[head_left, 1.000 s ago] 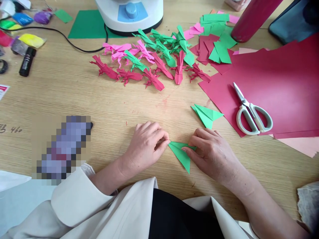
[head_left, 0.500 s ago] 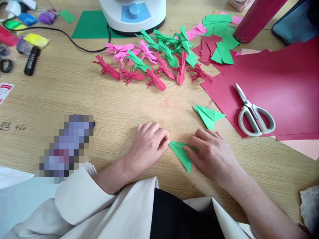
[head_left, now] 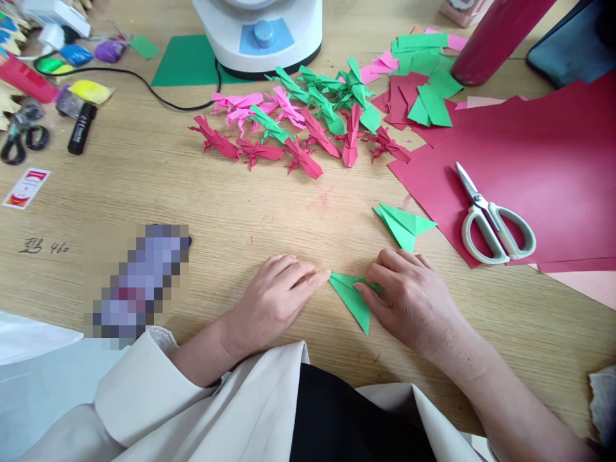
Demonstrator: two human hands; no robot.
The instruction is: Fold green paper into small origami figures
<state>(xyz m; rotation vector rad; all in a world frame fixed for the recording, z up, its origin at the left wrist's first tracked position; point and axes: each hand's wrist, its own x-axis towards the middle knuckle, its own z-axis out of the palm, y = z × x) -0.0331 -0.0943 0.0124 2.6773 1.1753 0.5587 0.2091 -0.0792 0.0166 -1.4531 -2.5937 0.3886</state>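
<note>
A folded green paper triangle (head_left: 352, 300) lies on the table between my hands. My left hand (head_left: 276, 298) has its thumb and forefinger pressed together at the paper's left tip. On the right side of the same paper, my right hand (head_left: 409, 298) pinches it between thumb and fingers, covering that corner. Just beyond my right hand rests a second folded green piece (head_left: 407, 224), touched by neither hand.
Red, green and pink folded paper figures (head_left: 301, 157) spread across the table's middle. White-handled scissors (head_left: 495, 224) lie on red sheets (head_left: 568, 154) at the right. A phone (head_left: 142, 282), blurred out, is at the left; a white appliance (head_left: 260, 38) stands behind.
My left hand has shifted slightly left and down, its fingers straighter at the paper's tip. My right hand and the green paper have hardly moved. The view has turned a little to the left.
</note>
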